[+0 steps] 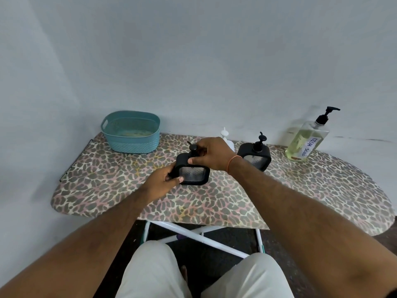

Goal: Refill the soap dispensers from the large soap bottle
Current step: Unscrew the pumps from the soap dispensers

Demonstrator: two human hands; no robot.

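Head view looks down on a leopard-print ironing board (311,190), the surface for everything. Take the black square soap dispenser (192,168) near its middle as the marker. The left hand (164,181) grips its lower left corner, thumb across the front edge. The right hand (211,154) curls over its top at the pump neck, thumb pressed to the upper front; an orange band (233,163) circles that wrist. The pump is on. The dispenser's clear front window looks pale and textured; how much soap it holds I cannot tell.

Right of it, close by and partly behind the right wrist, stands a second black dispenser (255,155), pump on, its fill level likewise unreadable. Behind the marker, a white nozzle-topped bottle (226,137) shows only its tip and shoulder above the right hand. Far right, by the wall, stands the large soap bottle (306,143), clear, black pump, label reading DISH SOAP, with yellow-green liquid filling roughly its lower two thirds.

Behind and left of the marker sits a teal basket (131,134); something pale yellow lies in its bottom, too blurred to name.
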